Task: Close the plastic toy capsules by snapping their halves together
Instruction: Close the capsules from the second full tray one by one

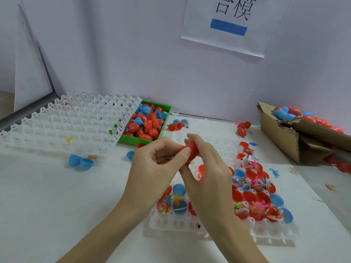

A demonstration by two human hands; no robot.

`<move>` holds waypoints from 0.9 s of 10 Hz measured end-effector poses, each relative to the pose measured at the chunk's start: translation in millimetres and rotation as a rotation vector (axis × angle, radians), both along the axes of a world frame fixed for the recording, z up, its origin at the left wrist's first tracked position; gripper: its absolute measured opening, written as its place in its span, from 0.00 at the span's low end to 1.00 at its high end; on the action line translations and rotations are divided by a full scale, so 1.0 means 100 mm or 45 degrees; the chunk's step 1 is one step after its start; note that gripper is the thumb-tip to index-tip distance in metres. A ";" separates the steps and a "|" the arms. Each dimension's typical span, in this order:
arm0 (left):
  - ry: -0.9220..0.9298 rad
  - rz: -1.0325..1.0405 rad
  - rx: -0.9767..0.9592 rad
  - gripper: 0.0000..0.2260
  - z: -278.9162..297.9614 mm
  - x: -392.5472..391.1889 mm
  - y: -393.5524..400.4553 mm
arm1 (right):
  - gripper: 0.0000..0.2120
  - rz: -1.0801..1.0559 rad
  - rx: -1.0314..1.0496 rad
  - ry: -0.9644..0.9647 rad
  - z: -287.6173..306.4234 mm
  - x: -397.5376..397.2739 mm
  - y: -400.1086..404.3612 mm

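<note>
Centrally, left hand and right hand grip clamped on red capsule, above white tray

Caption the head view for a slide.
Both hands press a red capsule shut above a white tray of open halves.

You are at a small assembly or packing station, a workshop bench covered in white. A printed sign hangs on the plain partition behind. A green bin at the bench's back edge and a torn cardboard box at its right edge hold capsules in bulk; white grid trays stack at the left.
</note>
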State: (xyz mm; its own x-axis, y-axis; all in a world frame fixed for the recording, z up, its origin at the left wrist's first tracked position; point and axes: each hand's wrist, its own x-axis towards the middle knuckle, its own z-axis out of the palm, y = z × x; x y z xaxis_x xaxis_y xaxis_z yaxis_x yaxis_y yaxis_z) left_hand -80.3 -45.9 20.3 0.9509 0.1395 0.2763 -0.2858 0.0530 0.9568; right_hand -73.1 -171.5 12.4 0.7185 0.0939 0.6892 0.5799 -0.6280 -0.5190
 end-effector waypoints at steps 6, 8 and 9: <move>-0.125 0.173 0.169 0.18 0.03 -0.09 -0.08 | 0.15 0.099 0.105 0.066 -0.05 0.05 -0.07; -0.080 0.198 0.115 0.14 0.04 -0.11 -0.11 | 0.15 0.127 -0.009 0.109 -0.02 0.06 -0.09; -0.048 0.175 0.090 0.08 0.01 -0.06 -0.08 | 0.15 0.154 0.036 0.135 -0.01 0.04 -0.04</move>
